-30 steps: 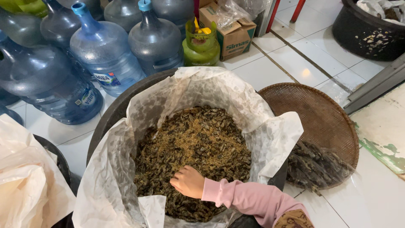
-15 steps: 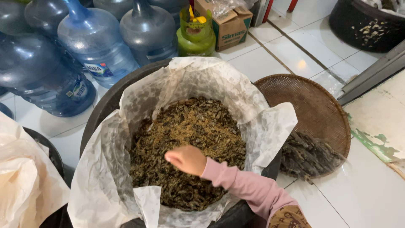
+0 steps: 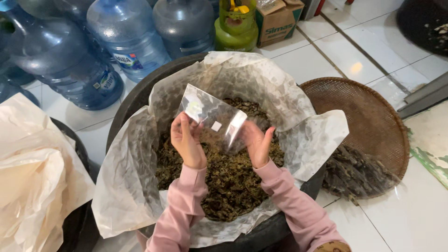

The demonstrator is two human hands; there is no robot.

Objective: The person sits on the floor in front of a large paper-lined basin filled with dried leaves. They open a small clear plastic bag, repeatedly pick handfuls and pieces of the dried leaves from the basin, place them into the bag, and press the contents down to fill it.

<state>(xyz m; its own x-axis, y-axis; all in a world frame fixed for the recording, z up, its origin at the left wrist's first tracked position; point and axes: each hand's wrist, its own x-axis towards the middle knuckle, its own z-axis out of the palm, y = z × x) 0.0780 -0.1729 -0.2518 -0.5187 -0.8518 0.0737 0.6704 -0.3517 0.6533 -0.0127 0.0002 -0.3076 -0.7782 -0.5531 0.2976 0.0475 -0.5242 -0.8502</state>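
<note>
Now I see my left hand [image 3: 186,140] and right hand [image 3: 256,142] both pinching a clear bag [image 3: 212,116], held up between them above the dried leaves [image 3: 228,177] in the lined tub [image 3: 135,98]. Beside the tub lies a woven tray [image 3: 368,121].

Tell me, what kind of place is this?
Probably a home back room or small workshop where dried leaves get packed. Both hands, left hand and right hand, hold a small clear plastic bag over a big black paper-lined tub of dark dried leaves. Blue plastic water jugs stand on the white tiled floor.
</note>
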